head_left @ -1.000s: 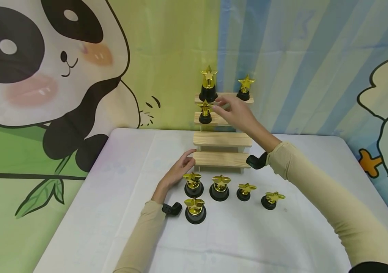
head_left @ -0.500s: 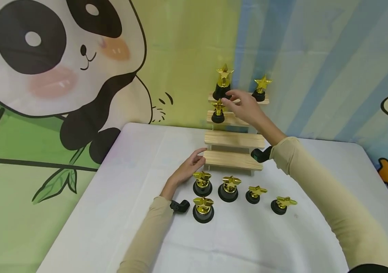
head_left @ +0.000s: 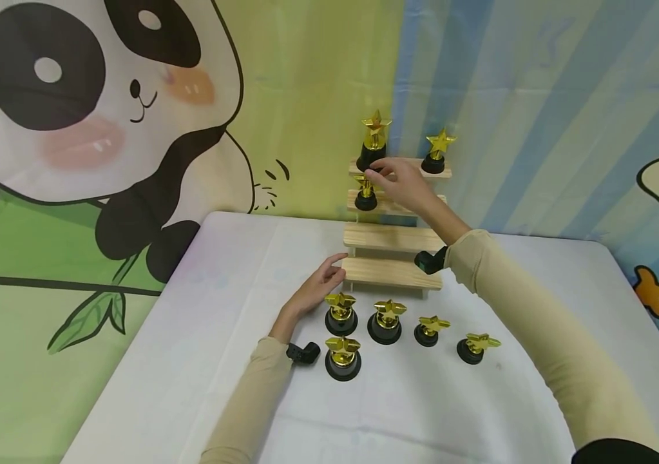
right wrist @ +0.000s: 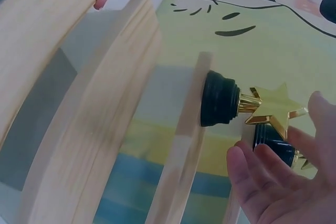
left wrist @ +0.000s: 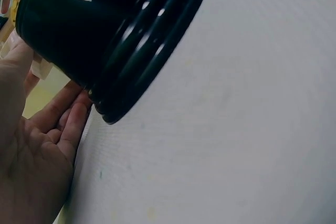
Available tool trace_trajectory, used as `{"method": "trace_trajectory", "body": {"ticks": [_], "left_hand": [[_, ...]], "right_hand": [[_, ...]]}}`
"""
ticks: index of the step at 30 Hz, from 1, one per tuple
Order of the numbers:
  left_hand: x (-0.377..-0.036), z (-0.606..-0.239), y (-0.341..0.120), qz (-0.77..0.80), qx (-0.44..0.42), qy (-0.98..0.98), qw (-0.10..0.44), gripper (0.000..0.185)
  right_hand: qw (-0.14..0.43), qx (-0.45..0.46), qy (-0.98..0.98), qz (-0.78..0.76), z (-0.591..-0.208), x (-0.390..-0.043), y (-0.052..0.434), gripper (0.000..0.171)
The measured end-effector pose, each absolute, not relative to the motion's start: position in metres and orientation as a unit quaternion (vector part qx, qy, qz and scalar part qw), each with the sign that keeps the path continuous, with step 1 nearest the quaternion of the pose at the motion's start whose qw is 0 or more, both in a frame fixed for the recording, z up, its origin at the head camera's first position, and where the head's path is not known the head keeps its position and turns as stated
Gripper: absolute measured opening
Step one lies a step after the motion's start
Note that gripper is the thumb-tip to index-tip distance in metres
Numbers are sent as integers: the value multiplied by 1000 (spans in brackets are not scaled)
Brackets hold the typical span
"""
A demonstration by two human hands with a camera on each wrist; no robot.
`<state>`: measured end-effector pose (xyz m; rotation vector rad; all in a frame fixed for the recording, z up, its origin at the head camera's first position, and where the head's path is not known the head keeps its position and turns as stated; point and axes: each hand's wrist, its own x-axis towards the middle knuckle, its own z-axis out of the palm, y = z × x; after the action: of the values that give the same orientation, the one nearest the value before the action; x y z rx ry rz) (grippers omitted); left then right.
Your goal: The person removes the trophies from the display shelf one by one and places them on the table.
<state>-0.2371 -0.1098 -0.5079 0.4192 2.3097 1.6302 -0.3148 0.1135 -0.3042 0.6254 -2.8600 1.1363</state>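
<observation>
large gold star trophy (head_left: 373, 138) upright, top shelf (head_left: 407, 169) left end

Right arm stretches forward and up, beige sleeve to the wrist with a black wrist mount below it, and the right hand (head_left: 403, 182) hangs high with its fingers (right wrist: 251, 174) spread loose and gripping nothing. Left arm lies low, bent in from the lower edge, sleeve ending at another black mount. The left hand (head_left: 319, 285) rests palm down, fingers (left wrist: 67, 129) relaxed and nearly straight, pointing forward, holding nothing.
</observation>
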Motion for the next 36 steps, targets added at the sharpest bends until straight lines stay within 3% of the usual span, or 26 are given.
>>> {"method": "trace_trajectory", "body": {"ticks": [8, 36], "left_hand": [[-237, -506, -110, 562, 147, 802, 139, 49], [-238, -507, -112, 567, 145, 796, 153, 50]], "right_hand": [[21, 207, -908, 364, -307, -314, 112, 40], [12, 205, -908, 365, -314, -315, 105, 36]]}}
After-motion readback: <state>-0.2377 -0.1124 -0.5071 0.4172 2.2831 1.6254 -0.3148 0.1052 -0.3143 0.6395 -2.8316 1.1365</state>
